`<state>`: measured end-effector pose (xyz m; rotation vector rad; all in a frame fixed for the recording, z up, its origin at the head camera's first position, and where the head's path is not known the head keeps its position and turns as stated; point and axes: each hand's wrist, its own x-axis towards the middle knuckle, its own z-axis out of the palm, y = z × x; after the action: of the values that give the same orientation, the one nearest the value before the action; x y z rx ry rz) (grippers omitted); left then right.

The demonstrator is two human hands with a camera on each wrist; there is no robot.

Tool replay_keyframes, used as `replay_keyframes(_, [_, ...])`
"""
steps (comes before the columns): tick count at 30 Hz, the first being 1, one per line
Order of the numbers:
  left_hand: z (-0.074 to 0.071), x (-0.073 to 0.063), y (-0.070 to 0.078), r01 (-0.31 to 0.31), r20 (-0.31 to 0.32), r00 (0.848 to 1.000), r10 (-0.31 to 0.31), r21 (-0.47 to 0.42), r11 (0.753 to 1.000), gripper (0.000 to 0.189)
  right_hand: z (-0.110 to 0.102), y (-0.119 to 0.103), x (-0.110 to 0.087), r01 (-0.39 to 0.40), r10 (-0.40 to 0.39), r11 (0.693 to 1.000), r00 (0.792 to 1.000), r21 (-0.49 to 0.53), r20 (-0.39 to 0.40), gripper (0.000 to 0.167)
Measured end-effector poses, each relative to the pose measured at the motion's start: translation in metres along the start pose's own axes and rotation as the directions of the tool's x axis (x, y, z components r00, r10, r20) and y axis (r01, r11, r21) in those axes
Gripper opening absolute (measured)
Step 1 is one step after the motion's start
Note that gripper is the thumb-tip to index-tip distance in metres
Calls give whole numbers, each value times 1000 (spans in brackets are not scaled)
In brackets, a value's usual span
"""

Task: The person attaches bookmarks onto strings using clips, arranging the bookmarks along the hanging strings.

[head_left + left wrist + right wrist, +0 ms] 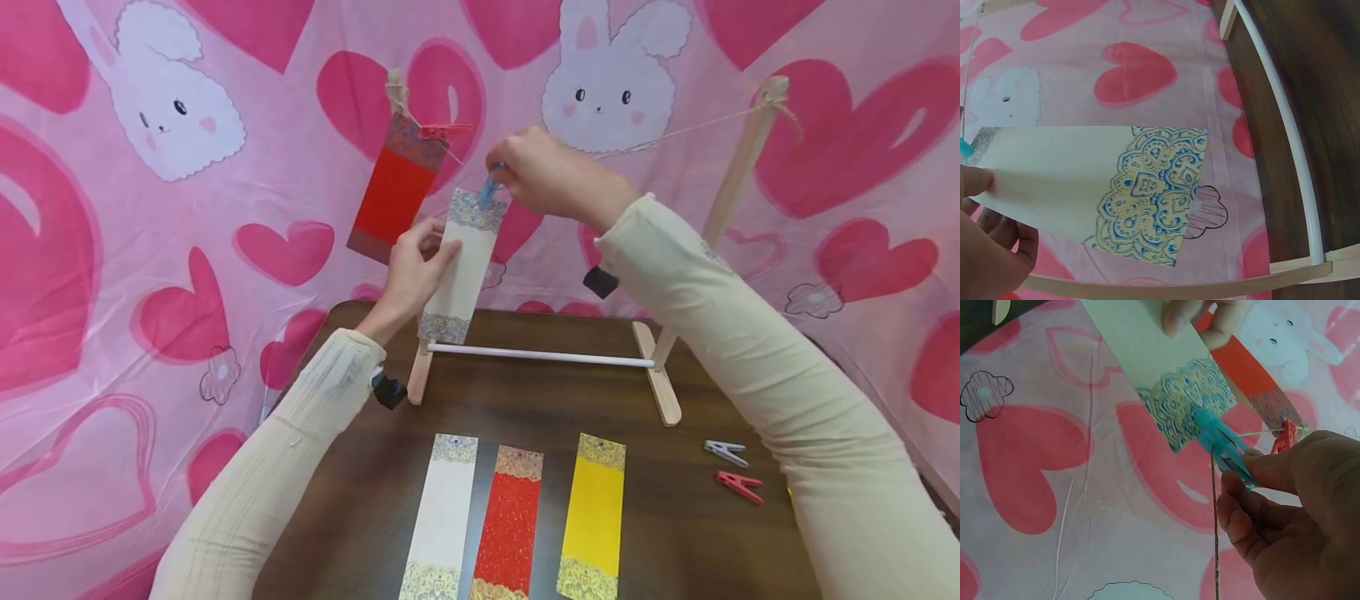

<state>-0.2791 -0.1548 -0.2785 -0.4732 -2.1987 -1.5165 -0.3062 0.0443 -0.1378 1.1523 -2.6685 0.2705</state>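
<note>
A white bookmark (pixel 467 267) with patterned ends hangs at the string, its left edge pinched between thumb and fingers of my left hand (pixel 416 267). My right hand (pixel 551 175) pinches the handles of a blue clothespin (pixel 1222 447), whose tip is on the bookmark's patterned top end. The string (pixel 1215 519) meets the clothespin near its middle. To the left, a red bookmark (pixel 393 196) hangs from the same string by a red clothespin (pixel 446 131). In the left wrist view, the white bookmark (pixel 1066 175) reaches out from the left thumb and its lower pattern faces the camera.
A wooden stand with a right post (pixel 738 171) and a white crossbar (pixel 540 356) stands on the dark table (pixel 360 475). White (pixel 442 517), red (pixel 507 521) and yellow (pixel 594 512) bookmarks lie in front. White (pixel 725 452) and red (pixel 740 486) clothespins lie at right.
</note>
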Motion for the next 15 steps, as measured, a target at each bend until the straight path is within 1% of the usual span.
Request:
replay_keyframes(6, [0,2,6,-8,-14,1000,8,-3,1000,21,1,1,-1,19,-19,1000,1000,18,-13,26])
replay_keyframes(12, [0,2,4,5,-6,1000,-5,-20,1000,22,4,1,-2,30,-30,1000,1000,4,1,30])
replay_keyframes(15, [0,1,3,9,0,1000,-9,-39,999,23,7,1,-1,52,-52,999,999,0,-10,28])
